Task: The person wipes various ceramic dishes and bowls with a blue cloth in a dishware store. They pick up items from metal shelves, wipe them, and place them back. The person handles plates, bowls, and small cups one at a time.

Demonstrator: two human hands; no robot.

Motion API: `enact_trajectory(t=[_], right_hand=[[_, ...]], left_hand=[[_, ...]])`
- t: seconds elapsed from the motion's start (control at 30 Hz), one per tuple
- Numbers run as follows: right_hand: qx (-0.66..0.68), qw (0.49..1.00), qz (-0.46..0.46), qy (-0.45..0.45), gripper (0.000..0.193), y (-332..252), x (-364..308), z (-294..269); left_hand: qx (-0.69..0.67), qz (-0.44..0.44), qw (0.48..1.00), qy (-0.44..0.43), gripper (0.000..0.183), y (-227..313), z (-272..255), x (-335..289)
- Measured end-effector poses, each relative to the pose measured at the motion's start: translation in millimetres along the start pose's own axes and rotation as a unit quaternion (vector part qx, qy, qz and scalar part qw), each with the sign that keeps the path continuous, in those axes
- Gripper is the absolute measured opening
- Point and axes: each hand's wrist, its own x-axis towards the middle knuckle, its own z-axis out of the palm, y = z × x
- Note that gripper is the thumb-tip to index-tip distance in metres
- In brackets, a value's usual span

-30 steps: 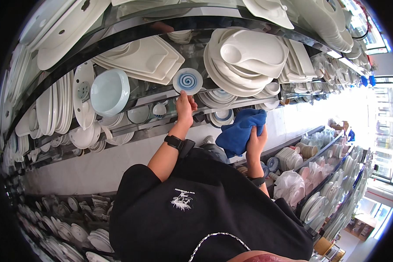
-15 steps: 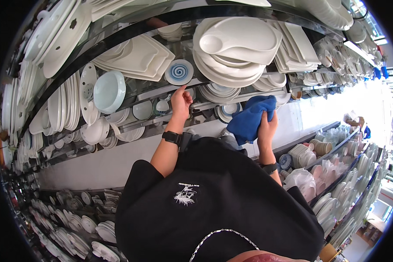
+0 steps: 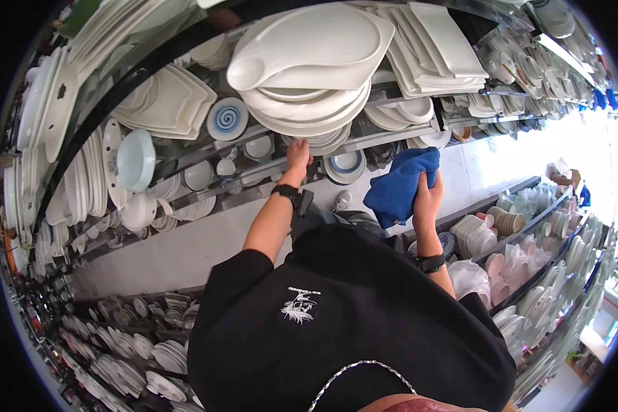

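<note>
My right hand (image 3: 428, 197) is closed on a blue cloth (image 3: 404, 185), which hangs bunched over the aisle. In front of the shelf edge is my left hand (image 3: 299, 156), its fingers curled in with nothing visible in them. It is just below a tall stack of white plates (image 3: 302, 122), topped by a large oval plate with a small round well (image 3: 316, 42). I cannot tell whether it touches the shelf. A small plate with a blue spiral (image 3: 227, 119) lies left of the stack. Smaller plates (image 3: 329, 141) sit on the shelf below.
White rectangular plates (image 3: 436, 51) are stacked to the right, angular white plates (image 3: 172, 103) to the left. A pale blue dish (image 3: 136, 160) leans at the shelf edge. Behind me, more racks hold crockery (image 3: 175, 357). Plastic-wrapped dishes (image 3: 470, 278) stand at the right.
My left hand has moved from beside the blue spiral plate to below the tall plate stack, its index finger now curled in. The view has shifted right along the shelf. The right hand keeps the cloth.
</note>
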Motion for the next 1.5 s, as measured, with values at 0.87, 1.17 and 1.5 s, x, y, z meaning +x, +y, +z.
enact_trajectory(t=[0.87,1.17,1.5], right_hand=[[0.089,0.988,0.126,0.027,0.023,120,28,-58],[0.166,0.967,0.190,0.022,0.023,120,30,-48],[0.299,0.933,0.199,0.003,0.031,76,27,-37]], left_hand=[[0.449,0.088,0.888,0.041,0.041,-17,6,127],[0.194,-0.028,0.974,-0.113,0.038,-33,-29,94],[-0.078,-0.089,0.982,-0.148,0.029,-7,-36,-34]])
